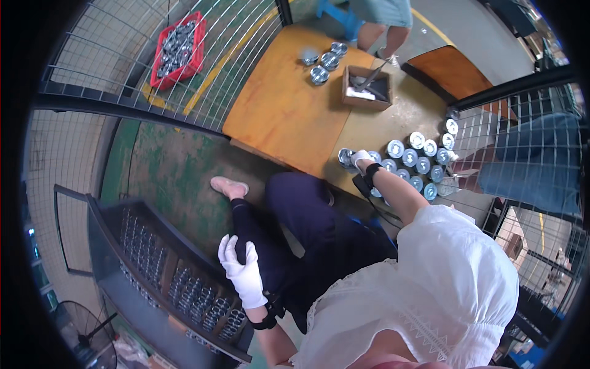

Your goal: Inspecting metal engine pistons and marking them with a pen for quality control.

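My right hand (362, 159), in a white glove, reaches to the near edge of the table. Its fingers are closed against a shiny round metal part (345, 158). To the right of that hand stand several round silver metal parts (410, 157) in a close group. My left hand (244, 275), also gloved in white, is held in the air beside my leg with its fingers apart and nothing in it. Nearest to it is a dark tray rack (165, 295) with rows of shiny metal rings (190, 294).
On the wooden table (279, 92) are several metal parts (329, 60) and a small box (367, 101) with tools. Behind the wire mesh (239, 37), a red crate (196, 52) of metal pieces stands on the floor. Other people are at the far side and right.
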`<state>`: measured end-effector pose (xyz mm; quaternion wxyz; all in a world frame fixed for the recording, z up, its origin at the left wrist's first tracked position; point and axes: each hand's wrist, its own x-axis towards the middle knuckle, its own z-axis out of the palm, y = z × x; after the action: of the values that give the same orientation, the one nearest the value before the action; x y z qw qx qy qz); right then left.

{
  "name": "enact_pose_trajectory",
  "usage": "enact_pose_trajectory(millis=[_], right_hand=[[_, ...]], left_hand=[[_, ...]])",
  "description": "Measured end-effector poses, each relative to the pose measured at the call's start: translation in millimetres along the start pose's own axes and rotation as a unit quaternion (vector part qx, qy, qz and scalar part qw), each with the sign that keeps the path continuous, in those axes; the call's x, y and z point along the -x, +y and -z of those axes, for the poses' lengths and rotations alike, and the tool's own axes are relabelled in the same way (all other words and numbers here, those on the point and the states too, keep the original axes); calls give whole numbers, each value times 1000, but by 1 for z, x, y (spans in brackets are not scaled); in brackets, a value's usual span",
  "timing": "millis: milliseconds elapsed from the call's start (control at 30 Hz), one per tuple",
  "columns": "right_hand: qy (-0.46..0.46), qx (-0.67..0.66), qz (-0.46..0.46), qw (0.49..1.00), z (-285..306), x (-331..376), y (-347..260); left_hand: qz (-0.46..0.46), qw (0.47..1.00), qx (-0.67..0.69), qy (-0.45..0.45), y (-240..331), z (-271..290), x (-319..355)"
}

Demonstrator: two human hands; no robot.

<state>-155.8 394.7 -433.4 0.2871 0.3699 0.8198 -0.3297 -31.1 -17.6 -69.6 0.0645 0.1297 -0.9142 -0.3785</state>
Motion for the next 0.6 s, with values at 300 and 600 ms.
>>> enact_pose_trajectory(millis=[300, 600], right_hand=[[-87, -124, -106, 983, -70, 32, -100], [312, 159, 197, 916, 10, 107, -15]], left_hand=[[24, 999, -7, -20, 6, -24, -11], [-22, 999, 0, -30, 3, -35, -4]])
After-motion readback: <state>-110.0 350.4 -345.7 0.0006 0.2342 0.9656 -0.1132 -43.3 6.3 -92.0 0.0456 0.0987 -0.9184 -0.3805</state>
